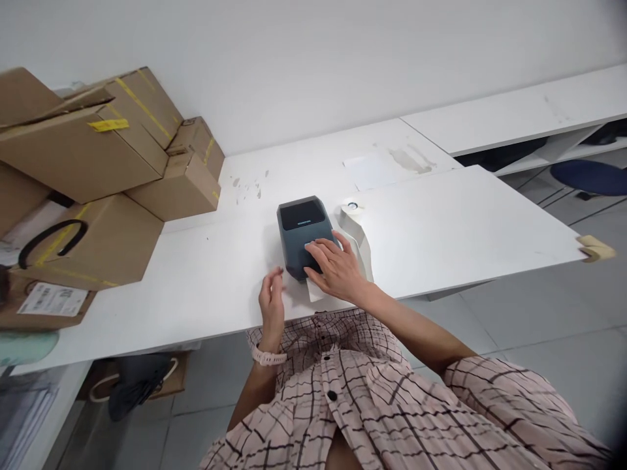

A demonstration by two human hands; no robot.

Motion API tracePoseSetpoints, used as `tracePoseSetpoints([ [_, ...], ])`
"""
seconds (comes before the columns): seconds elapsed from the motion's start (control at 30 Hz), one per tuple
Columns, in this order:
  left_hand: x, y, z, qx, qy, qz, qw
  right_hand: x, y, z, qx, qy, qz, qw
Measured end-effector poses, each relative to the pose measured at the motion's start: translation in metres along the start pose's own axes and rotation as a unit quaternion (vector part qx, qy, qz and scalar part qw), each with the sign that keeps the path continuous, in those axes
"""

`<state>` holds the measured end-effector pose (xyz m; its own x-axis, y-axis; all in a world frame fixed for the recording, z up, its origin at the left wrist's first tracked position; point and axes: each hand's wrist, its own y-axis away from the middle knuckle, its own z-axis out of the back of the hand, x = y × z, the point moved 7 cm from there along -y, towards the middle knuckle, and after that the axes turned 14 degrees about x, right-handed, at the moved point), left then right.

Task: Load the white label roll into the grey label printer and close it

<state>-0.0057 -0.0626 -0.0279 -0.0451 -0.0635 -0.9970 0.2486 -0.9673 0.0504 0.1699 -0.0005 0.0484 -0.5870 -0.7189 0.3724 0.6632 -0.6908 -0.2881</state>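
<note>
A dark blue-grey label printer (304,228) with a glossy black window sits near the front edge of the white table. My right hand (336,264) rests on its lower top, fingers spread and touching the casing without gripping it. Just off the printer's front left corner is my left hand (272,300), loosely curved, with nothing visible in it. A white label strip (316,290) sticks out at the printer's front, partly behind my right hand. Beside the printer on the right lies a label roll (353,207), with a loose strip of backing paper (360,241) running toward me.
Cardboard boxes (122,241) with yellow tape are piled at the left, a black strap (53,238) on one. A white sheet (369,173) lies at the back of the table (465,222). The table's right corner carries a taped pad (596,248). A blue stool (590,176) stands beyond.
</note>
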Motion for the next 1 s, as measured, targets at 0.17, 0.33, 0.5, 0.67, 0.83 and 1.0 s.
tracePoseSetpoints([
  [0.17, -0.034, -0.012, -0.028, 0.065, 0.027, -0.037, 0.997, -0.017, 0.023, 0.008, -0.072, -0.132, -0.046, 0.988],
  [0.33, -0.071, -0.026, -0.023, 0.062, 0.066, -0.093, 0.992, -0.030, 0.028, 0.020, -0.071, -0.258, -0.061, 0.961],
  [0.5, -0.091, -0.069, -0.013, 0.062, 0.058, -0.144, 0.986, -0.050, -0.033, 0.058, -0.110, -0.309, -0.006, 0.945],
  [0.67, -0.042, -0.116, -0.018, 0.038, -0.094, 0.003, 0.995, -0.073, -0.107, 0.087, -0.119, -0.249, 0.040, 0.960],
  [0.83, -0.020, -0.132, -0.029, 0.054, -0.200, 0.052, 0.977, -0.060, -0.125, 0.088, -0.125, -0.027, 0.037, 0.991],
  [1.0, -0.025, -0.130, -0.030, 0.038, -0.240, 0.043, 0.969, -0.050, -0.125, 0.005, 0.189, 0.146, 0.023, 0.971],
])
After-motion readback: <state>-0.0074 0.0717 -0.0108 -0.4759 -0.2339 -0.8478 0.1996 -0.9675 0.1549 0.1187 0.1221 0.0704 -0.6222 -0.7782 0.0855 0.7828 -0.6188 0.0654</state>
